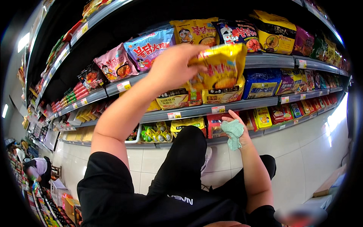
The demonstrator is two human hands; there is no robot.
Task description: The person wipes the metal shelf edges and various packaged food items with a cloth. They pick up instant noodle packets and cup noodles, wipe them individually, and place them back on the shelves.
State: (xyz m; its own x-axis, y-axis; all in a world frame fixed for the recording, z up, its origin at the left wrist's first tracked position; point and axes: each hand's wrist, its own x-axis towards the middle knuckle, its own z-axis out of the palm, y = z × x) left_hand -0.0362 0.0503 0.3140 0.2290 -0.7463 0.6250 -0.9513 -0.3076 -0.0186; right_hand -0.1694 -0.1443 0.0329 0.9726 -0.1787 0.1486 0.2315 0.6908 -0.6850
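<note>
My left hand (175, 63) grips the left side of a yellow instant noodle packet (222, 69), which is tilted and held out in front of the middle shelf's edge. My fingertips are partly blurred. A crumpled pale green cloth (233, 132) is in my right hand (244, 133), lower down before the bottom shelf. Behind the held packet, a yellow noodle packet (195, 31) and a dark purple one (237, 34) stand on the middle shelf. A light blue packet (150, 45) and a pink packet (116, 63) stand to their left.
A grey shelf edge (269, 61) with price tags runs across the view. Below it stand more noodle packs, including a blue multipack (261, 85). My bent knee (191, 142) is close to the bottom shelf. At far left, a person (39, 170) bends over goods. Cardboard (330, 181) is at right.
</note>
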